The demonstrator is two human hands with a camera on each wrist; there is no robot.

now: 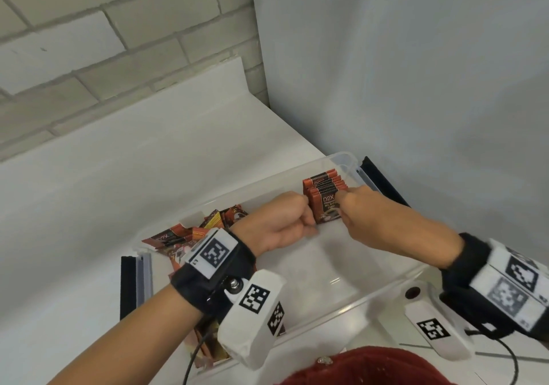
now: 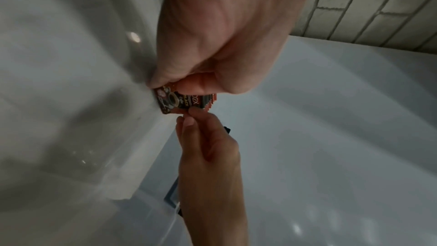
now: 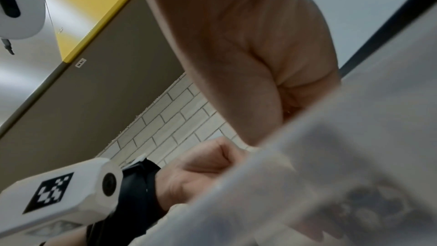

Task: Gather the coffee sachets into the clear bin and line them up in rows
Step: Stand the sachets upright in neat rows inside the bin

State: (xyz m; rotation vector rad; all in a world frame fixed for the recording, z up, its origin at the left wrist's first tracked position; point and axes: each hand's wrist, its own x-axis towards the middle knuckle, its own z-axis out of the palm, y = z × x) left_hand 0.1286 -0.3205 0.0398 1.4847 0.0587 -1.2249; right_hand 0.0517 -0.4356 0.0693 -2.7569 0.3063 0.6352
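red fabric [image 1: 368, 367] sits nearest to me at the bottom edge of the head view, just this side of the clear bin [image 1: 386, 289], which stands on the white worktop [image 1: 89, 206]. over the bin's near rim i see both wrists with their white tagged camera mounts. at the bin's left end, under my left wrist, loose coffee sachets [image 1: 175, 240] lie in a jumbled heap, some tilted, overlapping one another.

further in, toward the bin's far right corner, a row of sachets [image 1: 325, 197] stands on edge, packed face to face, the front one showing "d2x" print. my left hand [image 1: 285, 221] is curled, fingers folded in, and presses against the left edge of that row; from the left wrist view its thumb and fingers [image 2: 201, 83] pinch the front sachets. my right hand [image 1: 365, 209] comes in from the right, its fingertips [image 2: 189, 119] closed on the row's right edge and top, thumb and forefinger nipping it. the right wrist view is mostly blocked by the blurred bin wall.

beyond the bin the worktop runs back to a pale brick wall [image 1: 89, 58] on the left and a plain white panel [image 1: 416, 72] on the right.
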